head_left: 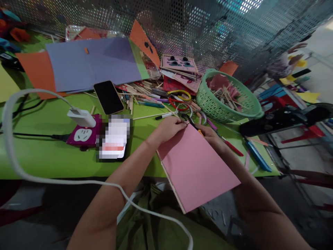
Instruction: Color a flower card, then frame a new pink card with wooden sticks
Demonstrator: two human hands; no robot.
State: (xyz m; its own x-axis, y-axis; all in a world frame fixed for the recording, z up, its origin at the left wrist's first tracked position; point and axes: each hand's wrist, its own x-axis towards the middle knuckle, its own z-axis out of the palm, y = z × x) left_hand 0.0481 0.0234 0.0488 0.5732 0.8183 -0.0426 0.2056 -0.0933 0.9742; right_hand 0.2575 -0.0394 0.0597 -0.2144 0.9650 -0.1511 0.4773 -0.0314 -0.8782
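Observation:
A pink sheet (195, 166) with a pale stick strip along its left edge slants over the table's front edge, above my lap. My left hand (170, 129) grips its far corner, with thumb and fingers pinched together. At that same far edge, my right hand (209, 134) is closed around scissors (199, 132); a bit of orange handle and dark blades show, the blades touching or very near the edge by my left fingertips. The sheet and my fingers hide part of the scissors.
A green basket (229, 107) of sticks and scraps stands at the back right. Rolls of tape, pens and a red-handled tool (232, 146) lie near my hands. Two phones and a purple socket block (85, 133) are at left. A white cable (65, 181) crosses my left arm.

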